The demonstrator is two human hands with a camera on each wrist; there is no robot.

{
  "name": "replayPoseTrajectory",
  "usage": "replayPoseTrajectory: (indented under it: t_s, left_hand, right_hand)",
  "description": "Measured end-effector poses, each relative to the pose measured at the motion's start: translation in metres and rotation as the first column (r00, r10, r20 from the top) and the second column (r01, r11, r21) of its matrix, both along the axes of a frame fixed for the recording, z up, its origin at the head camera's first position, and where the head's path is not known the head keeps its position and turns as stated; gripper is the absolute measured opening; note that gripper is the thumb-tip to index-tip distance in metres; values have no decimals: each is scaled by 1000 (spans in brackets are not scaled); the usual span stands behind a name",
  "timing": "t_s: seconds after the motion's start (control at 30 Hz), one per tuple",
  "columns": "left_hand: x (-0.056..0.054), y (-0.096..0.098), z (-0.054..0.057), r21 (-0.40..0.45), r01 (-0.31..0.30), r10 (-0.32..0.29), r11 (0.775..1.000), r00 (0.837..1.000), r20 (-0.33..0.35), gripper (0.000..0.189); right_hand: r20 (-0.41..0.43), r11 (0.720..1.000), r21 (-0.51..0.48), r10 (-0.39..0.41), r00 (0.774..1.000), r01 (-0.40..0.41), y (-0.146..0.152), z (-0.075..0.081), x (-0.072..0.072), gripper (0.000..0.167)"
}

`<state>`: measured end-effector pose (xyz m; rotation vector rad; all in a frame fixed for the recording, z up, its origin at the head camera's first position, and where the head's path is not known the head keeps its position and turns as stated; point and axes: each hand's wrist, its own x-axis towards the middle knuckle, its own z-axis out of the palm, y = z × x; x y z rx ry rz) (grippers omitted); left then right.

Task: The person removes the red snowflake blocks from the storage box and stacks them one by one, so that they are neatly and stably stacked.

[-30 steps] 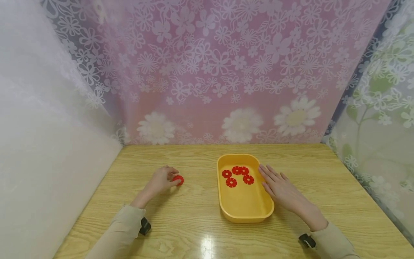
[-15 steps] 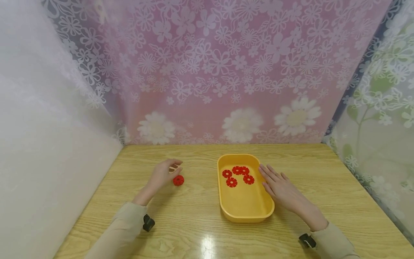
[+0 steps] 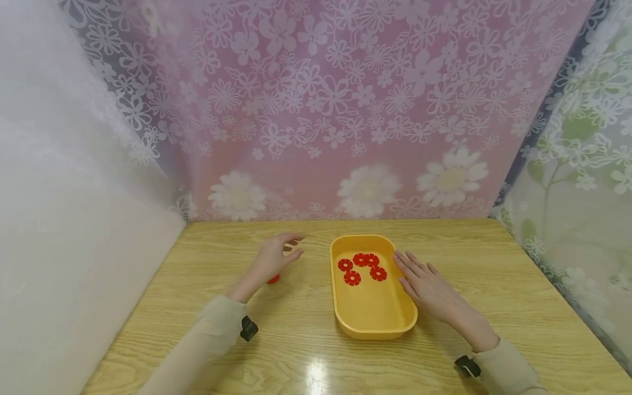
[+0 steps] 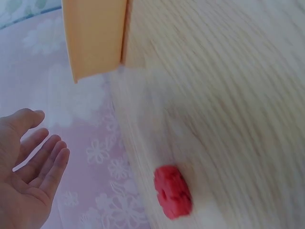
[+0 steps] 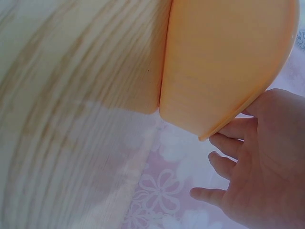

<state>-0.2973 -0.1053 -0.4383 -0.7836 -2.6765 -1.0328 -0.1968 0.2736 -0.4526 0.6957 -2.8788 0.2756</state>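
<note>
My left hand (image 3: 273, 258) hovers above the table, fingers relaxed and apart from the thumb, holding nothing. Partly hidden below it in the head view lies a stack of red notched discs (image 4: 172, 192), which stands alone on the wood in the left wrist view. To the right sits a yellow plastic tub (image 3: 375, 332). Several flat red notched discs (image 3: 352, 278) lie on its floor, towards the far end. My right hand (image 3: 434, 291) rests with extended fingers against the tub's right rim, as the right wrist view (image 5: 267, 162) also shows.
The wood-grain table (image 3: 296, 340) runs back to a pink flowered curtain (image 3: 306, 109). A pale sheet (image 3: 89, 208) hangs along the left side and a green-and-white flowered one (image 3: 573, 181) along the right. A dark band clip (image 3: 249, 328) sits at my left cuff.
My left hand has let go of the red disc stack, lifted and moved right towards the tub. The stack stays on the table. My right hand and the tub keep their places.
</note>
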Motion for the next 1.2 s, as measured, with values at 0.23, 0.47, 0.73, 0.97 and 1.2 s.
replayPoseTrajectory:
  t_s: [0.23,0.47,0.73,0.97,1.2]
  left_hand:
    - [-8,35,5,-2,86,-86,996,996,-4,41]
    - [-9,67,13,-12,193,-193,981,981,11,45]
    - [-12,96,11,-114,307,-304,945,952,44,49]
    - [-11,118,5,-253,372,-362,893,928,87,44]
    - [-8,131,-1,-382,401,-380,833,915,134,42]
  right_hand:
    - [-19,1000,-4,0,1000,-1,-1,1,1,57]
    - [-28,1000,5,2,1000,-2,0,0,0,57]
    - [-42,1000,-16,7,999,-7,0,0,0,56]
    - [-36,1000,-16,6,999,-6,1,0,0,56]
    - [-43,999,-31,12,999,-13,0,-1,-1,57]
